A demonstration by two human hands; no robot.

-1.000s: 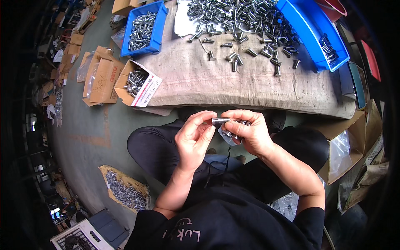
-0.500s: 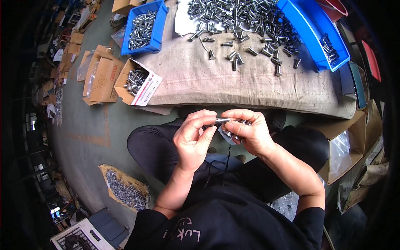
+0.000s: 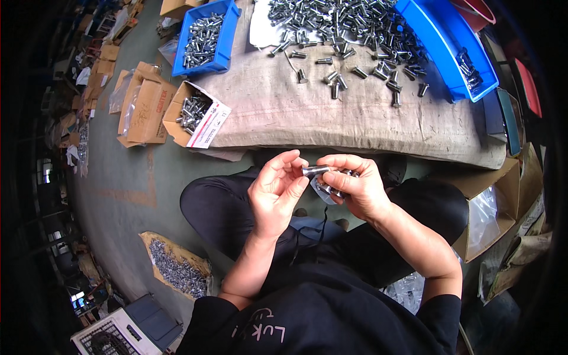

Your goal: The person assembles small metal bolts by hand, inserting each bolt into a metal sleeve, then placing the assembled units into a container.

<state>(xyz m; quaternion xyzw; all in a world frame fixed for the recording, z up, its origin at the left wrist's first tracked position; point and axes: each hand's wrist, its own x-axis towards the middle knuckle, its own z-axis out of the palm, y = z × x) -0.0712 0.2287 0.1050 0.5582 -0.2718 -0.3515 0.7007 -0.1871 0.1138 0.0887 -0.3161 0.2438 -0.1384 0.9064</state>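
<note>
My right hand (image 3: 362, 188) pinches a shiny metal bolt (image 3: 316, 170) between thumb and forefinger, its wide end pointing left. More bolts (image 3: 337, 191) are bunched in that same hand, partly hidden by the fingers. Beside the bolt's left end is my left hand (image 3: 273, 190), its fingers loosely bent and thumb apart, with nothing visibly gripped. Both hands are over my lap, just in front of the cloth-covered table (image 3: 284, 118). A large heap of similar bolts (image 3: 349, 29) spreads across the far part of the table.
A blue bin of bolts (image 3: 204, 41) stands at the table's far left, with a small carton of bolts (image 3: 192, 113) nearer. Another blue bin (image 3: 441, 41) lies far right. An open cardboard box (image 3: 497, 207) stands right; a sheet of small metal parts (image 3: 177, 266) lies on the floor.
My left fingers have come off the bolt and spread slightly apart. The bolt stays in my right hand, with its wide end now exposed.
</note>
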